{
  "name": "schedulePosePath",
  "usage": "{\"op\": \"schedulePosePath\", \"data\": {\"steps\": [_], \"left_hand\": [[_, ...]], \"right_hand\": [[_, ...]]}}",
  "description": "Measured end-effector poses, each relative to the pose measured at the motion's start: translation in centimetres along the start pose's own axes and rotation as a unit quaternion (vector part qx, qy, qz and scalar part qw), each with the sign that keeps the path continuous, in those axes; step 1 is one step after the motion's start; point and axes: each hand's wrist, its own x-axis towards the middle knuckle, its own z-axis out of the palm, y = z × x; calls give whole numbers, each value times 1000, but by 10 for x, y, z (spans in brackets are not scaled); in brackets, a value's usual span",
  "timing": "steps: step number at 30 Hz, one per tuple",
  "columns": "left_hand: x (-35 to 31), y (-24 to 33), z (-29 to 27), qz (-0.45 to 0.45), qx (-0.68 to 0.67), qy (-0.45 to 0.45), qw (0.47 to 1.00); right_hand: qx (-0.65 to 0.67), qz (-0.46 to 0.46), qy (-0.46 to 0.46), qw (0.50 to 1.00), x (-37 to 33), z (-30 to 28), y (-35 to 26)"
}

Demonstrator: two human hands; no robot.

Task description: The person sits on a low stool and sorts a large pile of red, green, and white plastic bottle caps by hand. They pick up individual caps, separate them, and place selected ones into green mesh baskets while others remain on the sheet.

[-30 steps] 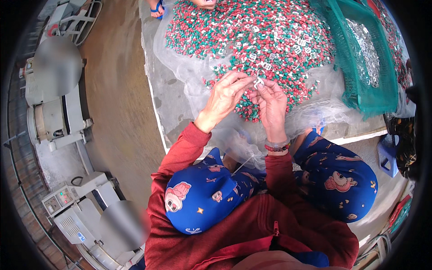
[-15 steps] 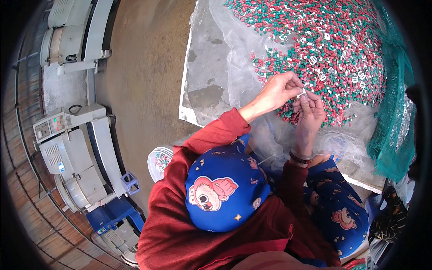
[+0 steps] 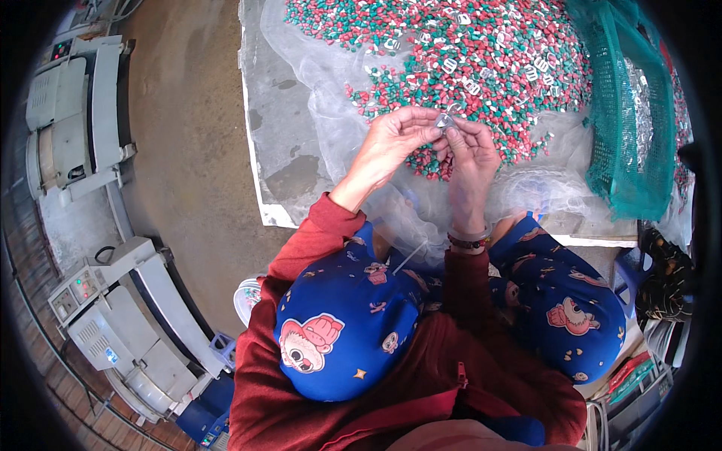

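My left hand [image 3: 387, 146] and my right hand [image 3: 468, 154] meet at the near edge of a heap of small red, green and white pellets [image 3: 496, 49]. Between the fingertips of both hands is a small shiny metal buckle [image 3: 444, 120]; its exact shape is partly covered by the fingers. Both hands are closed in a pinch. Several similar silver slide buckles [image 3: 449, 66] lie scattered over the pellets just beyond the hands. A thin sheer white mesh cloth [image 3: 323, 98] lies beneath the heap and hangs toward my knees.
At the right stands a green mesh basket [image 3: 628, 143] with shiny metal pieces inside. The pale low table [image 3: 282, 154] has a raised edge on the left. Grey machines [image 3: 128, 323] line the far left. A white bucket [image 3: 247, 299] stands by my left elbow.
The view has shifted, so the table and heap appear farther left and higher. Both hands remain together on the buckle, which has turned and now shows a broader shiny face.
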Motion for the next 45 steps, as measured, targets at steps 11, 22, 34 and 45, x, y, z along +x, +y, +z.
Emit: {"op": "schedulePosePath", "data": {"steps": [11,22,34,45], "left_hand": [[6,-2,8,-10,97,0,995],[6,-1,20,-4,-21,-21,1000],[8,-6,7,-38,99,18,994],[43,-21,40,-11,186,36,982]], "right_hand": [[-93,27,-38,995,0,-15,-15],[-47,-6,7,999,-1,-16,-13],[-157,-41,-95,982,3,-29,-12],[-225,-121,-10,967,17,-47,-20]]}}
